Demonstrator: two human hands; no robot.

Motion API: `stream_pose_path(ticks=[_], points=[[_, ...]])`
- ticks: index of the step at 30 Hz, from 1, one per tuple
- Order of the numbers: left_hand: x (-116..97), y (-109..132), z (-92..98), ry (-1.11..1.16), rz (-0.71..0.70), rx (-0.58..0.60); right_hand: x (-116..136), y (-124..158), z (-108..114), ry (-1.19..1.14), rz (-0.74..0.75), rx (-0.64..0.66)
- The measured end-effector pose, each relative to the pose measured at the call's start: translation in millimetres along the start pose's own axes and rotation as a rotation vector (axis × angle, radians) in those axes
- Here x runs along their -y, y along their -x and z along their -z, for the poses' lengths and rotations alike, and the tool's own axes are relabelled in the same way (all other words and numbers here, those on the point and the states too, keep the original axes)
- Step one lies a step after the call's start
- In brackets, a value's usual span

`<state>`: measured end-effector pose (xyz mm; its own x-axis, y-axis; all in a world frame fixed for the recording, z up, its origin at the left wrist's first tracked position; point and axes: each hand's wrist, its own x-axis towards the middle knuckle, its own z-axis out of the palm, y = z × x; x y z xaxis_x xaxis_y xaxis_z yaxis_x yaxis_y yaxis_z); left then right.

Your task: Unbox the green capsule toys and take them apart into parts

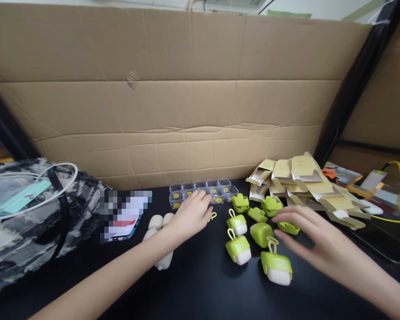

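Note:
My left hand (195,210) reaches over the table with its fingers curled down in front of the clear organiser. At its fingertips a small yellow-green loop strap (213,216) shows; the hand hides the rest of the pinch. My right hand (303,226) has its thumb and fingers apart, beside a green silicone cover (288,228). More green covers (240,203) lie around it. Three white cases wear green covers with loops: one at the front right (276,266), another to its left (238,249), the third behind (237,223). A green-covered piece (262,234) lies between them.
Bare white cases (156,222) sit partly behind my left forearm. A clear compartment organiser (216,192) with yellow labels stands at the back. Flattened card boxes (300,173) pile up at right. A phone (128,222) and a patterned bag (70,213) are at left; cardboard (186,106) walls the back.

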<state>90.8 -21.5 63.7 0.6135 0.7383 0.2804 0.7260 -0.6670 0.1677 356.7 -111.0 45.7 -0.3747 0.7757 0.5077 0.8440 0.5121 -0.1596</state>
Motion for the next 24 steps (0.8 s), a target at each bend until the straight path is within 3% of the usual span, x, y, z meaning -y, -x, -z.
stream_pose_path(ticks=[3,5,9,12,16,18,24], points=[[-22,24,4.5,0.244,0.037,-0.044,36,-23,6,-0.053,0.188,0.212],[-35,45,3.6,0.465,0.124,-0.024,49,-36,-1,0.002,0.236,0.267],[-44,80,-10.9,0.874,0.245,0.126,51,-50,-28,0.188,0.366,0.29],[-38,87,-27.7,1.163,0.383,0.196,49,-50,-38,0.231,0.467,0.22],[-32,83,-45.4,1.481,0.61,0.16,57,-45,-30,0.029,0.403,-0.006],[-31,83,-51.5,1.575,0.656,0.143,62,-43,-26,-0.06,0.352,-0.054],[-27,90,-64.0,1.585,0.565,0.147,62,-41,-39,0.019,0.331,0.12]])
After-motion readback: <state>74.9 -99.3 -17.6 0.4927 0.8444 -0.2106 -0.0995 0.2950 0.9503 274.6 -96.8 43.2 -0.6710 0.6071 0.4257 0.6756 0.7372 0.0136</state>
